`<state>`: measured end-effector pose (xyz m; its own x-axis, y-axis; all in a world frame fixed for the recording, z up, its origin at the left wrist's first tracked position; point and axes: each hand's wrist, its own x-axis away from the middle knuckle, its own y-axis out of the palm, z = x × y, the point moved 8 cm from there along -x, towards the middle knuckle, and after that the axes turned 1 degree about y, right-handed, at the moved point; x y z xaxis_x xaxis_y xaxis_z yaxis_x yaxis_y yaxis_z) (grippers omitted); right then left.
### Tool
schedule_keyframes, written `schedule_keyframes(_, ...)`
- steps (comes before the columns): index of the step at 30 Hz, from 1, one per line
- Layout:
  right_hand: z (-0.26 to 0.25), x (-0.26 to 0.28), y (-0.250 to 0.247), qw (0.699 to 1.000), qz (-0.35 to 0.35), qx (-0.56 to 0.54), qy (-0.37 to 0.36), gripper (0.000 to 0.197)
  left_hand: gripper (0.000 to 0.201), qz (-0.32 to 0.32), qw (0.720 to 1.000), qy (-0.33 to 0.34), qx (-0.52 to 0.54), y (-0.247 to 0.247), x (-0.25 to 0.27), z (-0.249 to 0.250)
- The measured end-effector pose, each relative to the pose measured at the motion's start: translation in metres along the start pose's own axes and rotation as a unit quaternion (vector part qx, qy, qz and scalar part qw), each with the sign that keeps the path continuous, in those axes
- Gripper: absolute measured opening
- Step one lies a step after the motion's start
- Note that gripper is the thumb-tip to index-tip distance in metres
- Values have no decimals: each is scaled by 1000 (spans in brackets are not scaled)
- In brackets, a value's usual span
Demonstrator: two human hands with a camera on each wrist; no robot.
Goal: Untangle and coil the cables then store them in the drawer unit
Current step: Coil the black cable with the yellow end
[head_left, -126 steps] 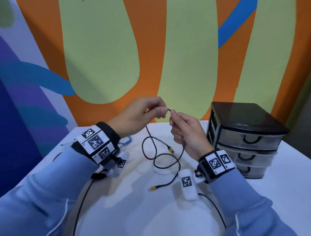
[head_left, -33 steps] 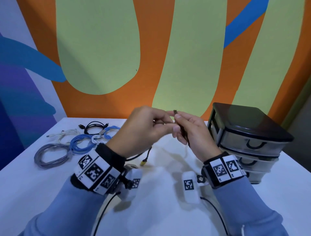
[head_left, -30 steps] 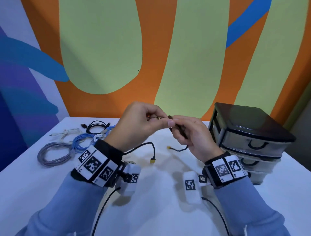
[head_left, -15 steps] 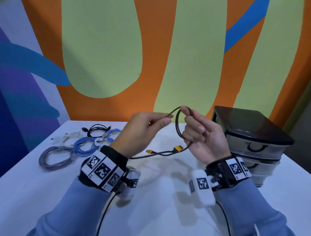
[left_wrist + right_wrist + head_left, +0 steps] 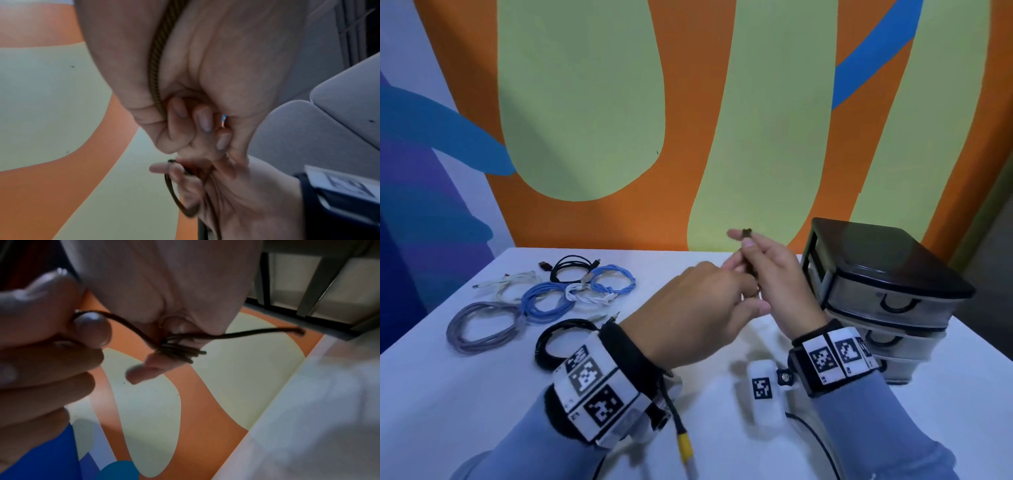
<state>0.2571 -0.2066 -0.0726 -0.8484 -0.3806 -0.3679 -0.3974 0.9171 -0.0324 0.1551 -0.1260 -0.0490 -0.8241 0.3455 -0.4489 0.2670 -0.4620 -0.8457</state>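
Yellow connector (image 5: 684, 449) hangs nearest me, under my left wrist, on the dark braided cable (image 5: 747, 234) I'm coiling. Cable runs up through my left hand (image 5: 697, 310), whose fingers are curled round it; the left wrist view shows the braid passing between thumb and palm. My right hand (image 5: 779, 286) sits just past the left one, touching it, and pinches a tight bundle of loops between thumb and fingers; bundle top pokes out above the fingertips. Right wrist view shows several strands stacked across one finger, one strand leading off to the left hand. Both hands are raised above the white tabletop (image 5: 482, 394).

Left of my hands, a black coil (image 5: 558, 341) lies on the tabletop, partly hidden by my left wrist. Farther left and back: grey coil (image 5: 482, 325), two blue coils (image 5: 544, 301), white cables (image 5: 513, 284), another black cable (image 5: 570, 265) rearmost, all close together, some overlapping.

Drawer unit (image 5: 876, 294) stands on my right, just beyond the right hand, black top, drawers closed. Painted wall (image 5: 688, 120) behind.
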Motion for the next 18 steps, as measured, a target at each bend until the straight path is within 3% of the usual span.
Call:
schedule_keyframes(4, 7, 5, 13, 994, -101, 33, 35, 35, 22, 67, 993, -35, 88, -37, 2, -20)
schedule_keyframes(8, 4, 14, 28, 981, -176, -28, 77, 36, 20, 148, 983, -62, 94, -63, 9, -47)
schedule_keyframes(13, 5, 17, 27, 970, -194, -97, 111, 34, 9, 225, 964, -86, 108, -77, 16, -79)
schedule_keyframes(18, 4, 21, 31, 945, -218, -205, 130, 32, 11, 254, 964, -54, 50, -69, 13, -78)
